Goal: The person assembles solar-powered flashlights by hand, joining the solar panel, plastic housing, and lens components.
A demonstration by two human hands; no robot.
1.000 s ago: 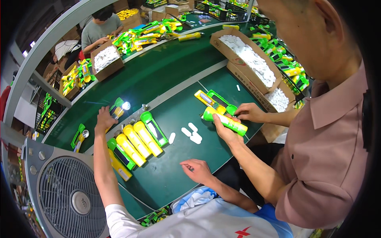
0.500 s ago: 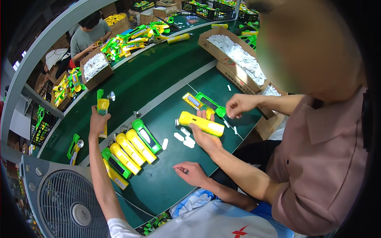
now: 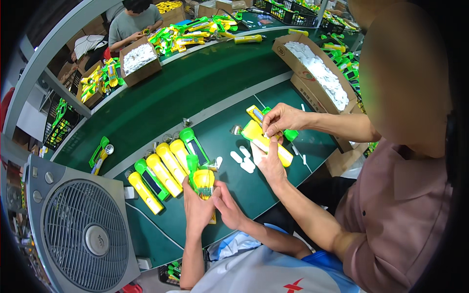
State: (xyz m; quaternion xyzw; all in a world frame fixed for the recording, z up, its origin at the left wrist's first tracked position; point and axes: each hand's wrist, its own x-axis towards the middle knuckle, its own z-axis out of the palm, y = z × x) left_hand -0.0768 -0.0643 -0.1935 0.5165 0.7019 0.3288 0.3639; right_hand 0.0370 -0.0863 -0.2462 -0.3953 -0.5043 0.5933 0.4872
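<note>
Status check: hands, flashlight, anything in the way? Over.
Left hand gripping opened flashlight, circuit board exposed. Right hand at its side. Co-worker's hands nearby, apart from it, not blocking.

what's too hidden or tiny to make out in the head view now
- Head view: part of the open yellow housing, hidden by the left hand and right hand.
- Head view: fine wiring on the green circuit board, too small.
- Head view: whatever the co-worker's hand pinches, mostly covered by fingers.
</note>
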